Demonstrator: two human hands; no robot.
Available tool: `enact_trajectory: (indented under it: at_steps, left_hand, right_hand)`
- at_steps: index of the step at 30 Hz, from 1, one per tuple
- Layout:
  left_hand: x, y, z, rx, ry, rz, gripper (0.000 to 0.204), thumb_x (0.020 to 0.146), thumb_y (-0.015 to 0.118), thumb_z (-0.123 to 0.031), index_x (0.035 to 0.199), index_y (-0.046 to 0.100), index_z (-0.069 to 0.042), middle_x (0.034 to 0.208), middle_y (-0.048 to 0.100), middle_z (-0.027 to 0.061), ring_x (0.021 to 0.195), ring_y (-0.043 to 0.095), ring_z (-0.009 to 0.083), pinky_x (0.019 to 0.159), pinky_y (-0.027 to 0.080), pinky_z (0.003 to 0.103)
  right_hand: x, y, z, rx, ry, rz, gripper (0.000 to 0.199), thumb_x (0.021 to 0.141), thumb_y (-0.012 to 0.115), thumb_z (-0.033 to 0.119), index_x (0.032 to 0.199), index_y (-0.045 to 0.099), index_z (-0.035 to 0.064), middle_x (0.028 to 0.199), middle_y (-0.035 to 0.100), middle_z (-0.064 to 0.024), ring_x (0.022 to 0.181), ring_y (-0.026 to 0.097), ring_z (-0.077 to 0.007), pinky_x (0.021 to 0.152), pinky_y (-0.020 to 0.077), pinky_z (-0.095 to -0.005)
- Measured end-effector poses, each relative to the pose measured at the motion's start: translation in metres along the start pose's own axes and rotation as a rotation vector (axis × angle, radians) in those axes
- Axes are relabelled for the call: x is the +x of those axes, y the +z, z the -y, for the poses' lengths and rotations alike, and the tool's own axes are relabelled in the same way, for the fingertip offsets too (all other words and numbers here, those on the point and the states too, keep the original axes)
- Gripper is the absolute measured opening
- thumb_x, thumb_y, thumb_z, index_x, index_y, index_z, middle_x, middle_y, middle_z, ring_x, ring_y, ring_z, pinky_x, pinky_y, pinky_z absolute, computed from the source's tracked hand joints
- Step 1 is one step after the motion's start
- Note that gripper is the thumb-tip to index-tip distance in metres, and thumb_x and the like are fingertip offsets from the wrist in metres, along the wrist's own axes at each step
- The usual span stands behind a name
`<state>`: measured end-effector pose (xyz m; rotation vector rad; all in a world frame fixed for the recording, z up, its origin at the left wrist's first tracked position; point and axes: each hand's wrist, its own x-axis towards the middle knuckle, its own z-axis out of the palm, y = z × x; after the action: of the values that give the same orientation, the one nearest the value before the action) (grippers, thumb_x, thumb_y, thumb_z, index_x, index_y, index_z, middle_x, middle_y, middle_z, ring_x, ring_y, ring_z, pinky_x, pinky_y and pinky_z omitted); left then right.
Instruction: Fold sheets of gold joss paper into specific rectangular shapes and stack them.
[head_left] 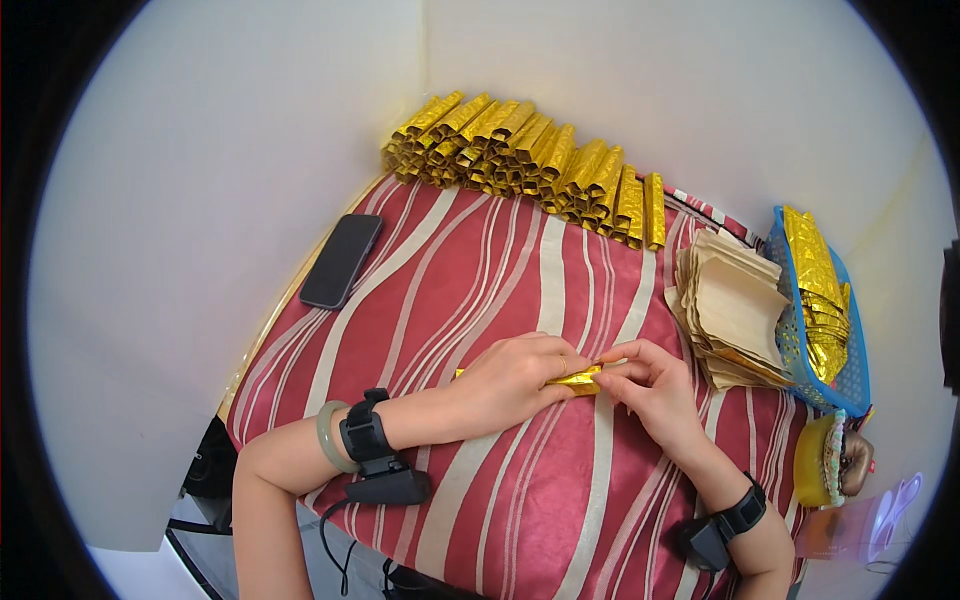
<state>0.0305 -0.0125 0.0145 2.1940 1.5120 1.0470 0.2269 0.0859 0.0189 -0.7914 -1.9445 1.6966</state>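
Gold foil is what I'm working from afar: one folded foil piece (578, 380) lies between both hands over the striped cloth (510, 490) covering the desk. My left hand (515, 375) has its grip closed round the body; my right hand (655, 390) pinches the right end by the fingertips. I judge the step in hand as shaping that end, and the next move calls for a steady left hold with light fingertip pressure, since thin foil could crumple. Counting: one piece in hand, one dark phone (341, 262), one blue basket (852, 385), one stack of brown paper (740, 300). The piled gold tubes (520, 150) run to dozens, overlapping too much for me to count exactly.
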Motion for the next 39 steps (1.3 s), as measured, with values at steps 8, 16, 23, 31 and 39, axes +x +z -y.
enact_trajectory:
  at_steps: [8, 16, 23, 31, 39]
  left_hand:
    - [0.0, -0.004, -0.014, 0.326, -0.03, 0.038, 0.047, 0.087, 0.065, -0.028, 0.128, 0.057, -0.007, 0.092, 0.063, 0.0079, 0.079, 0.064, 0.0244, 0.064, 0.051, 0.035]
    - [-0.002, -0.001, -0.014, 0.334, 0.04, 0.055, 0.045, 0.089, 0.063, -0.028, 0.129, 0.055, -0.007, 0.09, 0.061, 0.0067, 0.075, 0.063, 0.023, 0.059, 0.052, 0.034]
    - [-0.001, -0.004, -0.011, 0.393, 0.079, -0.023, 0.044, 0.089, 0.063, -0.029, 0.127, 0.057, -0.008, 0.092, 0.062, 0.0049, 0.075, 0.063, 0.021, 0.057, 0.051, 0.032]
    - [0.002, -0.005, -0.008, 0.406, 0.071, -0.067, 0.041, 0.089, 0.064, -0.03, 0.123, 0.06, -0.008, 0.105, 0.063, 0.0074, 0.099, 0.06, 0.0239, 0.078, 0.052, 0.035]
    - [0.019, -0.05, 0.024, 0.125, -0.186, -0.158, 0.025, 0.093, 0.059, -0.017, 0.111, 0.067, -0.001, 0.101, 0.068, 0.0118, 0.1, 0.06, 0.0257, 0.088, 0.048, 0.035]
  right_hand:
    - [-0.003, 0.001, 0.008, 0.177, 0.056, -0.082, 0.016, 0.091, 0.067, 0.009, 0.105, 0.061, 0.0028, 0.085, 0.07, -0.0031, 0.066, 0.057, -0.0023, 0.057, 0.0421, -0.0158]
    - [-0.004, -0.001, 0.009, 0.238, 0.08, 0.068, 0.019, 0.094, 0.06, 0.012, 0.11, 0.056, 0.0028, 0.083, 0.07, -0.0055, 0.049, 0.055, -0.0059, 0.045, 0.0395, -0.017]
    - [-0.006, -0.001, 0.008, 0.084, -0.093, -0.179, 0.017, 0.1, 0.05, 0.014, 0.113, 0.055, 0.004, 0.089, 0.071, -0.0059, 0.053, 0.057, -0.0055, 0.047, 0.0398, -0.0169]
    - [-0.003, 0.001, 0.004, -0.01, -0.249, -0.268, 0.019, 0.099, 0.051, 0.007, 0.116, 0.054, 0.0023, 0.109, 0.066, -0.0061, 0.077, 0.059, -0.0074, 0.065, 0.0464, -0.0202]
    - [-0.004, -0.001, 0.007, -0.408, -0.262, -0.138, 0.034, 0.09, 0.058, 0.002, 0.123, 0.058, 0.0068, 0.12, 0.061, -0.0113, 0.101, 0.061, -0.0181, 0.086, 0.0478, -0.029]
